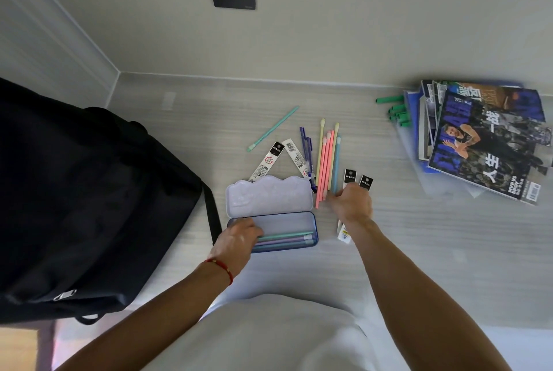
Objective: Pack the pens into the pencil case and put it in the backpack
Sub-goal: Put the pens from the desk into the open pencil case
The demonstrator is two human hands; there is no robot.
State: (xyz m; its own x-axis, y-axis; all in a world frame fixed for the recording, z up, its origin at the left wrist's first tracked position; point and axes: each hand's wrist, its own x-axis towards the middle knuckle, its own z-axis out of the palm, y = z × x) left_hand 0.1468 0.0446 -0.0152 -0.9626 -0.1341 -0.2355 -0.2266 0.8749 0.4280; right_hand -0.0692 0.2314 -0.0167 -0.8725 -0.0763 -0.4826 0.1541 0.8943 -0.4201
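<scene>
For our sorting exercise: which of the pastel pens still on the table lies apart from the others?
The teal pen: it lies alone and slanted, left of the bundle of pastel pens, which lie side by side by the right hand.

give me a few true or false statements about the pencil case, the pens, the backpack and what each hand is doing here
1. The pencil case lies open with its lid up. True.
2. The case is empty. False: a few pastel pens already lie in its tray.
3. The left hand rests on the case. True.
4. The right hand is inside the backpack. False: it reaches the near ends of the loose pastel pens on the table; whether its fingers have closed on one cannot be told.
5. The backpack sits right of the case. False: it sits to the left.
6. A single mint pen lies apart from the bunch. True.
</scene>
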